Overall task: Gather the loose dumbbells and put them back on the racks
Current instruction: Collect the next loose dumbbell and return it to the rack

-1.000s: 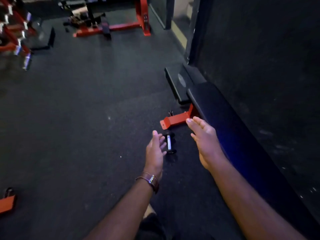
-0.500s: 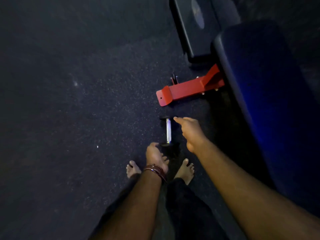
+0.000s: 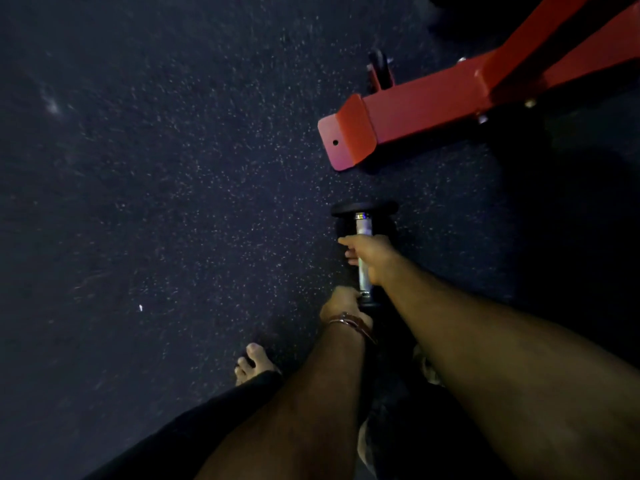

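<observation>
Dark speckled rubber floor [image 3: 173,202] fills most of the head camera's view, looking steeply down; it is flecked with pale specks and the lighting is dim. A small dumbbell [image 3: 363,230] lies on the floor just right of centre, its chrome handle running away from the viewer; its far black end is plainly seen, while the near black end is mostly hidden behind the hands. The right hand [image 3: 372,256] reaches in from the lower right and is wrapped around the chrome handle, fingers curled over it from the right side; the thumb and fingertips show on the handle's left. The left hand [image 3: 341,303] comes in from below, fingers curled at the near end of the dumbbell; whether it truly grips that end or only touches it cannot be told. A thin bracelet [image 3: 349,323] circles the left wrist. Beyond the dumbbell, near but apart from it, a red steel foot of a bench frame [image 3: 398,119] lies across the upper right, with a small hole in its flat end plate; a small dark wheel [image 3: 379,69] sits behind it. At the bottom, a bare left foot [image 3: 252,362] stands on the floor left of the arms; dark trouser legs [image 3: 194,434] show below.
</observation>
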A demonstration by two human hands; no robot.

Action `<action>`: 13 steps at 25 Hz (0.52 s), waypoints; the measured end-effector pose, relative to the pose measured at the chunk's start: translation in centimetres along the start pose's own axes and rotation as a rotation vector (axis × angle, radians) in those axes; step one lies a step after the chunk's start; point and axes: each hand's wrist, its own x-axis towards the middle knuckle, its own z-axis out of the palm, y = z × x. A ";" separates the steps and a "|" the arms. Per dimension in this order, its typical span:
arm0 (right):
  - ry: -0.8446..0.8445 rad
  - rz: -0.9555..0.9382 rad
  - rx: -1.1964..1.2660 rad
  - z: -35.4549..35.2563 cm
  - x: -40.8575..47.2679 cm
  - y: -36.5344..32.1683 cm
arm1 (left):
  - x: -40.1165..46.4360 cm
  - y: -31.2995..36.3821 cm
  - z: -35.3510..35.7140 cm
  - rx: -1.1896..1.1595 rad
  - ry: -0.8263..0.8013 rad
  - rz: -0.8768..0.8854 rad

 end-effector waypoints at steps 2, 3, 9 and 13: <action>0.008 0.011 0.017 0.3 -0.6 0.3 | -0.7 -0.5 -1.3 -0.092 -0.019 -0.060; 0.010 0.016 0.024 0.1 -1.3 0.5 | -1.9 -0.5 -1.9 -0.134 -0.047 -0.071; 0.039 -0.308 0.016 -2.4 -21.9 -7.2 | -22.0 2.0 -6.8 -0.271 -0.278 -0.052; 0.002 -0.570 0.024 -5.9 -37.4 -14.3 | -35.5 5.2 -8.3 -0.173 -0.507 -0.006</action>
